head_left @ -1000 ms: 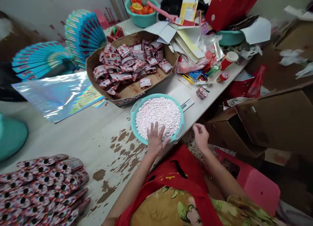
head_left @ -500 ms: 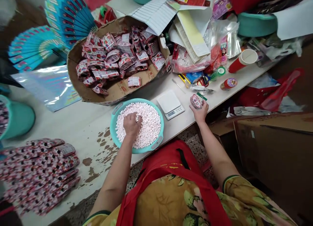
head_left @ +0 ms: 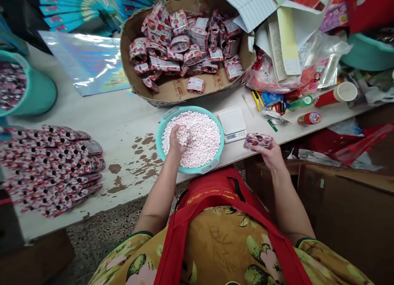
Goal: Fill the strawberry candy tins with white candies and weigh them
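Note:
A turquoise basin [head_left: 159, 133] full of small whitish-pink pellets [head_left: 203, 141] stands at the table's front edge. Inside it, my left hand [head_left: 176, 140] is curled round a heap of these pellets, just above the rest. To the right, my right hand [head_left: 272, 154] grips the end of a small strawberry-printed container [head_left: 257, 141], with a dark round hole on its upper side. This container is past the table edge, near a small white digital scale [head_left: 233, 122] with nothing on its plate.
A cut cardboard box [head_left: 135, 77] behind the basin holds many similar printed containers. More stand in rows [head_left: 58, 166] at left, near a turquoise bucket [head_left: 43, 88]. Papers, plastic bags, a red paper cup [head_left: 329, 98] and a small jar [head_left: 308, 118] crowd the right.
My left hand has turned and lifted a handful of pellets. The printed container in my right hand has come closer to me and tilted, showing its hole. The camera view has shifted.

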A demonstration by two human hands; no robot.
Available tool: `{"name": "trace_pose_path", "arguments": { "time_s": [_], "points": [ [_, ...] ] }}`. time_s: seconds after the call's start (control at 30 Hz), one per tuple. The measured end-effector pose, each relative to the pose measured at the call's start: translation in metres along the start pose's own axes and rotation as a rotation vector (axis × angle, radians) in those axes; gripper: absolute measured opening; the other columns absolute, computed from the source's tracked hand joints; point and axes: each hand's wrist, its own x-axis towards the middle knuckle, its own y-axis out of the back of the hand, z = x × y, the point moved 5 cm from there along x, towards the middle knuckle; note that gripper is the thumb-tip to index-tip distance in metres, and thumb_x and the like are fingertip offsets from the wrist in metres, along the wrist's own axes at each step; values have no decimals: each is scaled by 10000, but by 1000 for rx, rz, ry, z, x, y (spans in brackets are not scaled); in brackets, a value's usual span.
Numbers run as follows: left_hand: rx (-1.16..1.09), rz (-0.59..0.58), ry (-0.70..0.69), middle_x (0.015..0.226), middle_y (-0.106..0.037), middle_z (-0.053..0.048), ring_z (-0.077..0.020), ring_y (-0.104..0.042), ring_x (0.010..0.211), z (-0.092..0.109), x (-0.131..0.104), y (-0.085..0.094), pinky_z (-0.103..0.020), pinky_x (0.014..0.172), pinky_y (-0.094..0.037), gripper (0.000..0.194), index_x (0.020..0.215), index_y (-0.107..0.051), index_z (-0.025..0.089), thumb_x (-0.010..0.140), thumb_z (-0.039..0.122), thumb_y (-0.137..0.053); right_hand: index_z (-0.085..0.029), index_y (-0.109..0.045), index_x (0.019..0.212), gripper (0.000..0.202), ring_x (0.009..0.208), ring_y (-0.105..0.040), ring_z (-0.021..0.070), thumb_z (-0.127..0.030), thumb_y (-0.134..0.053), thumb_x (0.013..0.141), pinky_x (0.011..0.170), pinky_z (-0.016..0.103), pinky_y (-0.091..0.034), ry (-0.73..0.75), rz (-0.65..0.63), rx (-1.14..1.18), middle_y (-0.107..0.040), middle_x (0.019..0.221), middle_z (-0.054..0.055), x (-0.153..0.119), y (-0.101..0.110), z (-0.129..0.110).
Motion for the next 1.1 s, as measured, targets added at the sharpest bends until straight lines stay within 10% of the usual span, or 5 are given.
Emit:
{"name": "trace_pose_path", "arguments": {
  "time_s": [0.3, 0.53, 1.1],
  "points": [
    [-298, -156, 285, 631, -554, 10, -82, -505, 467, 11, -10, -14, -167, 370, -321, 267, 780, -509, 198, 862, 422, -628, -189, -680, 1010, 578, 892, -726, 241, -506, -879, 569, 847, 431, -603, -28, -166, -158, -763, 993, 71, -26, -153, 20],
    [-379, -278, -121, 661, -524, 19, -93, -560, 539, 50, -50, -42, -192, 472, -415, 273, 710, -475, 186, 776, 356, -678, -229, -727, 1058, 386, 1065, -681, 253, -277, -724, 676, 982, 403, -516, 384, -350, -647, -738, 1114, 54, -27, -232, 18],
    [-268, 61, -303, 592, -482, 61, -84, -543, 499, 52, -30, -52, -221, 526, -418, 441, 683, -477, 190, 802, 512, -754, -236, -707, 1062, 323, 1039, -669, 290, -302, -728, 747, 856, 398, -527, 394, -372, -1029, -727, 1104, 57, -7, -265, -5]
  ]
}}
